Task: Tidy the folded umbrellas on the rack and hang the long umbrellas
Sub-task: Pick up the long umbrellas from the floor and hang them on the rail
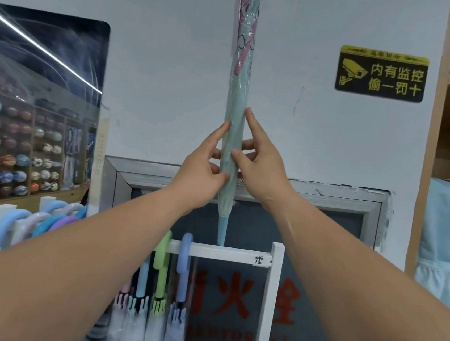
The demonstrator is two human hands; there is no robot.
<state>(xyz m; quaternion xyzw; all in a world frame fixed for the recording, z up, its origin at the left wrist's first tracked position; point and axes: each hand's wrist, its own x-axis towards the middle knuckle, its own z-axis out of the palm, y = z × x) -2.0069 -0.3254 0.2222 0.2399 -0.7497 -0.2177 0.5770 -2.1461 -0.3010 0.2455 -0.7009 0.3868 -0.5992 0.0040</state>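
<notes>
Standing vertical, long umbrella (235,110) tip-down on rack bar (226,253); 2 hands grip it.

At the centre of the frame the long umbrella (233,132) is pale green cloth in a clear glossy plastic sleeve, ending in a smooth light-blue plastic tip (221,232). The rack bar (226,253) below looks smooth, painted white. Hooked handles (185,252) on it look like matt pastel plastic. The wall (175,54) is matt white; the sign (381,73) at upper right is glossy black and yellow.
</notes>
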